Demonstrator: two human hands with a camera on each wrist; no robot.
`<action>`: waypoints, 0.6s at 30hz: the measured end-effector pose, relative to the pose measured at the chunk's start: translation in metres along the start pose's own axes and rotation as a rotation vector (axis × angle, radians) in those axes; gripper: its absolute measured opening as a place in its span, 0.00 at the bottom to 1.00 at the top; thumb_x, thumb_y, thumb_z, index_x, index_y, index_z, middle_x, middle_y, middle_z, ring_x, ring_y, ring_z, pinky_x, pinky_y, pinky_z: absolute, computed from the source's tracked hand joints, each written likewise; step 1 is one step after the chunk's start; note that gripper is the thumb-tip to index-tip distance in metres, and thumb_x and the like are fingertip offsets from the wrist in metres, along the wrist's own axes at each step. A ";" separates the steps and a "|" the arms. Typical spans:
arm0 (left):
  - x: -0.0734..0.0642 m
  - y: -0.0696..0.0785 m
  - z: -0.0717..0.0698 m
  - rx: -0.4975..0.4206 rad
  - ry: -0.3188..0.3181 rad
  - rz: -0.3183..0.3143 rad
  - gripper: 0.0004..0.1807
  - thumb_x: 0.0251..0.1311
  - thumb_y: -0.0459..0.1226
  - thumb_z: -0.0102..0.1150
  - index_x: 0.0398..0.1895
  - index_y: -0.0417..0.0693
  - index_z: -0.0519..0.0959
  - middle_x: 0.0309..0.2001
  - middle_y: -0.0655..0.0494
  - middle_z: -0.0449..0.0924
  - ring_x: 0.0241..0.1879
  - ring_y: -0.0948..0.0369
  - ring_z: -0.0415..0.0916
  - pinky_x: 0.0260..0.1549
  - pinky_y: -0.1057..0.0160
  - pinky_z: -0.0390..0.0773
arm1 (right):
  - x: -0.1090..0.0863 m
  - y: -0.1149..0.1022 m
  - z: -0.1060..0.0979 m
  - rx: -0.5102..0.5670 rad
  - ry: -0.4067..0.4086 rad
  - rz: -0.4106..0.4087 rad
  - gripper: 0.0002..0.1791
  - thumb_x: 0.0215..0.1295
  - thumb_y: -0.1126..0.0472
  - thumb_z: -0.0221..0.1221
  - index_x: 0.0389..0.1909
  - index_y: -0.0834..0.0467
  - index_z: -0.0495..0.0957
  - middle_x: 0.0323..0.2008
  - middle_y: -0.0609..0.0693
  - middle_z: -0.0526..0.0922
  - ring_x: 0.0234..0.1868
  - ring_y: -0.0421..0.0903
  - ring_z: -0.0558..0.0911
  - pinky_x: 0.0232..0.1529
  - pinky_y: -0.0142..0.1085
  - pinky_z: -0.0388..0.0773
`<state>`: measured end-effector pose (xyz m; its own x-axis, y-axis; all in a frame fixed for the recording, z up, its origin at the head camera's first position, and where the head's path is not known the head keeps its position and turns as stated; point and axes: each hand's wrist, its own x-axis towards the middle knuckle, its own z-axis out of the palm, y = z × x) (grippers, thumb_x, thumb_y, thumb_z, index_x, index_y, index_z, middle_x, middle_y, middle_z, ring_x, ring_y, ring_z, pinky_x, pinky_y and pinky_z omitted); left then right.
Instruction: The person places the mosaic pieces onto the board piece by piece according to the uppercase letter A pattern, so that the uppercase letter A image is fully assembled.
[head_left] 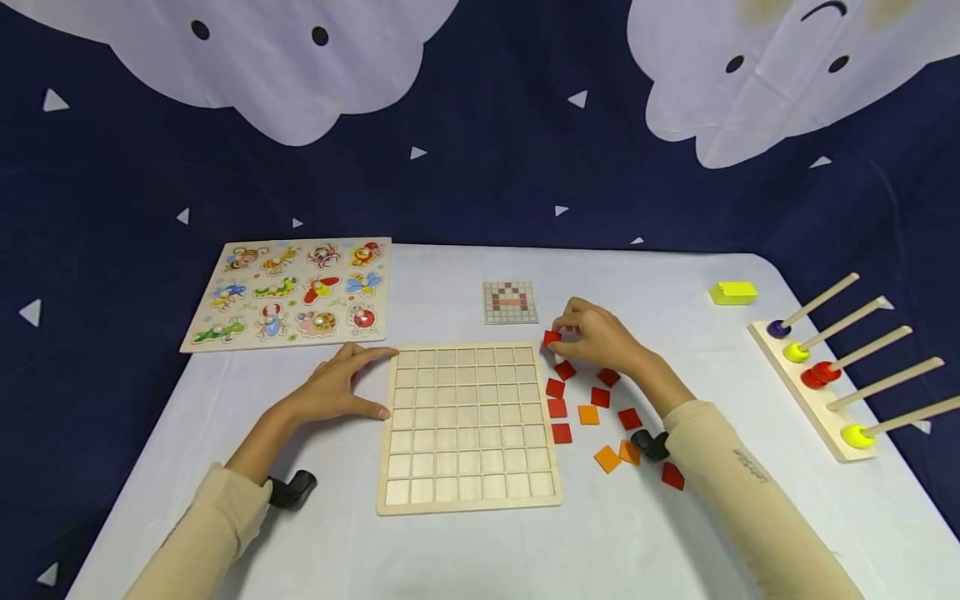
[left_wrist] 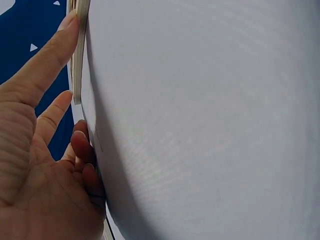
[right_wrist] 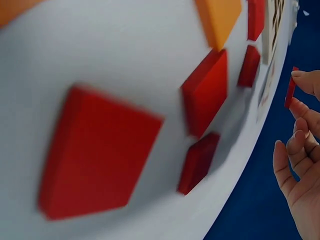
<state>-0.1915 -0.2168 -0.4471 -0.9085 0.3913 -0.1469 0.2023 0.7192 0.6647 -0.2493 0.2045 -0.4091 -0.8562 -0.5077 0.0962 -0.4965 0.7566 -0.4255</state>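
Note:
A wooden grid board [head_left: 471, 507] with square cells lies flat on the white table, its cells bare. My left hand [head_left: 335, 385] touches its upper left edge, index finger at the corner and thumb lower on the side; the left wrist view shows both against the board's rim [left_wrist: 79, 75]. Beyond the board's upper right corner, my right hand [head_left: 600, 337] pinches a red square tile [head_left: 551, 337] between thumb and finger, raised off the table in the right wrist view [right_wrist: 290, 89]. Several red tiles [head_left: 600, 397] and orange tiles [head_left: 588, 415] lie scattered right of the board.
A small pattern card [head_left: 510, 302] lies behind the board. An insect puzzle board [head_left: 292, 293] is at the back left. On the right stand a pegged bead stacker [head_left: 813, 392] and a yellow block [head_left: 733, 292]. A dark blue cloth [head_left: 480, 183] hangs behind the table.

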 end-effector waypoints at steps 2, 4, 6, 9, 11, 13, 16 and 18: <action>0.000 0.000 0.000 0.001 0.000 0.002 0.53 0.36 0.53 0.82 0.71 0.60 0.68 0.44 0.50 0.64 0.34 0.58 0.60 0.32 0.60 0.62 | 0.003 -0.005 0.001 0.010 -0.001 -0.014 0.14 0.55 0.58 0.72 0.39 0.62 0.86 0.33 0.51 0.73 0.33 0.45 0.71 0.36 0.38 0.69; 0.000 0.001 -0.001 0.002 0.001 0.002 0.53 0.36 0.53 0.82 0.71 0.61 0.68 0.44 0.50 0.64 0.34 0.58 0.60 0.32 0.60 0.62 | 0.005 -0.009 0.002 0.017 -0.003 -0.029 0.14 0.56 0.58 0.72 0.39 0.62 0.86 0.33 0.51 0.73 0.33 0.45 0.71 0.36 0.38 0.69; 0.000 0.001 -0.001 0.003 0.002 -0.002 0.53 0.36 0.53 0.82 0.71 0.61 0.68 0.44 0.51 0.64 0.33 0.58 0.60 0.32 0.60 0.62 | 0.007 -0.014 0.002 0.029 -0.011 -0.041 0.14 0.56 0.58 0.71 0.40 0.62 0.86 0.34 0.51 0.73 0.34 0.45 0.71 0.36 0.39 0.69; 0.000 0.002 -0.002 0.002 0.000 -0.001 0.52 0.37 0.53 0.81 0.71 0.61 0.68 0.45 0.50 0.64 0.33 0.58 0.60 0.32 0.60 0.62 | 0.010 -0.022 0.003 0.043 -0.026 -0.053 0.14 0.57 0.57 0.70 0.40 0.62 0.86 0.35 0.51 0.73 0.35 0.46 0.72 0.38 0.39 0.70; -0.001 0.002 -0.002 0.000 -0.001 0.002 0.52 0.38 0.53 0.81 0.71 0.60 0.68 0.45 0.50 0.64 0.34 0.58 0.60 0.31 0.60 0.61 | 0.012 -0.027 0.004 0.049 -0.038 -0.062 0.14 0.57 0.57 0.70 0.41 0.62 0.86 0.35 0.51 0.73 0.36 0.47 0.73 0.39 0.40 0.71; -0.001 0.002 -0.002 -0.003 -0.003 0.005 0.52 0.38 0.53 0.81 0.71 0.59 0.68 0.45 0.49 0.64 0.34 0.58 0.59 0.31 0.60 0.61 | 0.014 -0.031 0.006 0.049 -0.047 -0.070 0.15 0.57 0.57 0.70 0.41 0.62 0.86 0.36 0.51 0.74 0.37 0.48 0.74 0.40 0.41 0.72; -0.002 0.003 -0.002 -0.003 -0.002 0.004 0.52 0.38 0.53 0.81 0.71 0.59 0.68 0.44 0.49 0.64 0.34 0.58 0.59 0.31 0.60 0.60 | 0.017 -0.037 0.009 0.040 -0.058 -0.085 0.15 0.57 0.57 0.70 0.42 0.62 0.86 0.35 0.51 0.74 0.37 0.48 0.74 0.40 0.41 0.73; -0.002 0.003 -0.001 0.001 -0.001 0.000 0.52 0.38 0.53 0.81 0.71 0.59 0.68 0.44 0.50 0.64 0.34 0.58 0.59 0.31 0.60 0.60 | 0.019 -0.041 0.012 0.032 -0.064 -0.094 0.16 0.58 0.56 0.70 0.42 0.62 0.86 0.35 0.50 0.73 0.35 0.46 0.73 0.38 0.40 0.72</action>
<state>-0.1896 -0.2162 -0.4441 -0.9079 0.3924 -0.1476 0.2030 0.7195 0.6642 -0.2437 0.1590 -0.4005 -0.7950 -0.6014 0.0799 -0.5681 0.6917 -0.4460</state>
